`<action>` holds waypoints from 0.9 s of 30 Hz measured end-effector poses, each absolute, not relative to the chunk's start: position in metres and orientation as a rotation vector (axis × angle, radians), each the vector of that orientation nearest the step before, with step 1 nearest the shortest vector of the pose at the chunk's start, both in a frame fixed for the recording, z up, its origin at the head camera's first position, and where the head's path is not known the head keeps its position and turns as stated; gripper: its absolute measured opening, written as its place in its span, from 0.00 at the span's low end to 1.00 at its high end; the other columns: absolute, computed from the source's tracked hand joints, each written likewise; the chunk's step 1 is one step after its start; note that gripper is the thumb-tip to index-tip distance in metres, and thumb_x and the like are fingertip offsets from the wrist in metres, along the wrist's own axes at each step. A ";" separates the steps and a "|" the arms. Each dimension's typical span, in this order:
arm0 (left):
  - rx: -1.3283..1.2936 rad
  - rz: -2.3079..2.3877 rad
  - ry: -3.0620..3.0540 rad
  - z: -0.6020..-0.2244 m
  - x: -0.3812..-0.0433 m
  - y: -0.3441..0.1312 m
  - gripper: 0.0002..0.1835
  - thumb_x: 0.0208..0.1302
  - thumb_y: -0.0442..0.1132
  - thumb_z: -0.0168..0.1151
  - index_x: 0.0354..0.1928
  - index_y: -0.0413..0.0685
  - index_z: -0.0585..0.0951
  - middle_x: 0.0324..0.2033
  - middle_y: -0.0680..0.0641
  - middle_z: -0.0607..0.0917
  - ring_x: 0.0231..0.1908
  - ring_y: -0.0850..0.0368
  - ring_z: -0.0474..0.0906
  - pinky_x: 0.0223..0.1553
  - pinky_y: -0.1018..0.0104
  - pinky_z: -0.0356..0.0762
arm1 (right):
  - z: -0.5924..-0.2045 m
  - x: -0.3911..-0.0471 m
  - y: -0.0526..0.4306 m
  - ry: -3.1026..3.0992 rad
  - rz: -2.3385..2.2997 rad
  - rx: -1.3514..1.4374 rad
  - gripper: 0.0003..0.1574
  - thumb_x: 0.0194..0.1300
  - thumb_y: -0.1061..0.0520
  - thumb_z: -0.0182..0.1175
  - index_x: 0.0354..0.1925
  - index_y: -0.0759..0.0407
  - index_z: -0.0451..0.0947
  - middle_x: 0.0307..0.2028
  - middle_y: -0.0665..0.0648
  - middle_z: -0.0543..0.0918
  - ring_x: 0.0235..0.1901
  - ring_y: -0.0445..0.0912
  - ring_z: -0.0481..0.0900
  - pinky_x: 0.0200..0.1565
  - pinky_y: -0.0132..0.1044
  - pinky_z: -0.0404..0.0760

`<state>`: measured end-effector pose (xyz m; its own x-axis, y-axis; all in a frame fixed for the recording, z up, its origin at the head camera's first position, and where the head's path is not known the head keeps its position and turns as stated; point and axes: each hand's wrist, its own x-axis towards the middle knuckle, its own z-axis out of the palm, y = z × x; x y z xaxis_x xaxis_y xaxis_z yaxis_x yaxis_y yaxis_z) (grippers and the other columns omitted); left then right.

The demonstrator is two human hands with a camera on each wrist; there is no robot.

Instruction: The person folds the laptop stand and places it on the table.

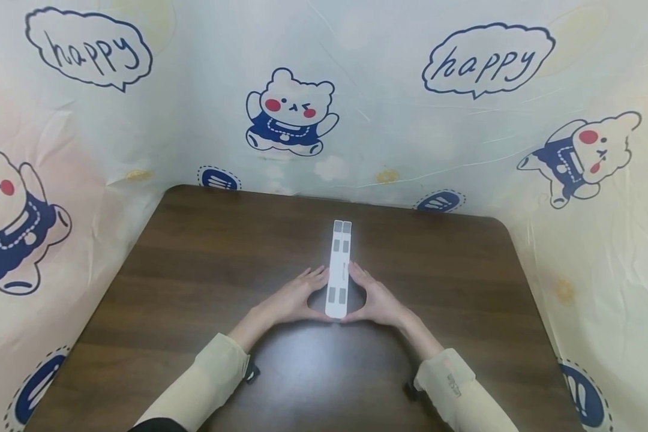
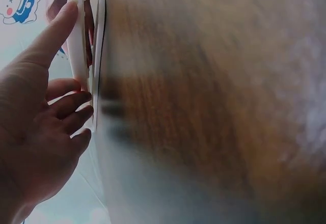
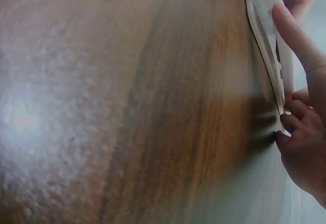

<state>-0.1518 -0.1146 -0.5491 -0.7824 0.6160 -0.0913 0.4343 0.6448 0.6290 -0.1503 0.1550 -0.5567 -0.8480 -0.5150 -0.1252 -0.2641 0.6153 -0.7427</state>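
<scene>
A slim white bar with grey pads, which looks like a folded laptop stand [image 1: 338, 273], points lengthwise away from me near the middle of the table. My left hand [image 1: 291, 298] holds its left side, the thumb at the near end and the fingers farther along. On the opposite side my right hand [image 1: 382, 302] grips it in mirror fashion. In the left wrist view the white stand [image 2: 77, 43] lies between thumb and index finger. The right wrist view has the stand [image 3: 287, 71] between the right thumb and fingers. Whether it touches the table cannot be told.
The dark brown wooden table [image 1: 221, 240] has rounded far corners. A pale curtain [image 1: 378, 138] with bear drawings and "happy" bubbles hangs behind it and along both sides. Dark wrist bands show at both light sleeves [image 1: 210, 366].
</scene>
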 end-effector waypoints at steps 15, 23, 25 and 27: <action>0.912 0.645 2.674 -0.555 -0.147 -0.113 0.63 0.58 0.67 0.81 0.83 0.35 0.64 0.84 0.36 0.64 0.87 0.39 0.57 0.89 0.41 0.50 | -0.569 -0.142 0.153 2.547 -1.125 -0.685 0.82 0.49 0.40 0.90 0.88 0.61 0.53 0.88 0.66 0.53 0.87 0.69 0.52 0.84 0.71 0.55; 0.946 0.529 2.737 -0.550 -0.143 -0.112 0.62 0.58 0.70 0.79 0.83 0.37 0.66 0.85 0.35 0.62 0.87 0.38 0.56 0.89 0.41 0.52 | -0.567 -0.141 0.153 2.585 -1.057 -0.682 0.81 0.52 0.37 0.88 0.88 0.61 0.53 0.88 0.67 0.53 0.88 0.66 0.52 0.85 0.68 0.56; 0.953 0.528 2.740 -0.548 -0.142 -0.113 0.62 0.58 0.70 0.79 0.83 0.38 0.66 0.86 0.34 0.60 0.87 0.38 0.55 0.89 0.41 0.52 | -0.565 -0.140 0.153 2.591 -1.014 -0.657 0.81 0.52 0.36 0.87 0.88 0.60 0.52 0.89 0.66 0.52 0.88 0.65 0.51 0.85 0.67 0.57; 0.954 0.547 2.743 -0.545 -0.141 -0.114 0.60 0.59 0.69 0.79 0.83 0.39 0.67 0.86 0.33 0.59 0.87 0.36 0.54 0.88 0.40 0.52 | -0.562 -0.139 0.154 2.608 -0.990 -0.657 0.81 0.52 0.35 0.87 0.88 0.59 0.52 0.88 0.65 0.53 0.88 0.63 0.52 0.85 0.65 0.59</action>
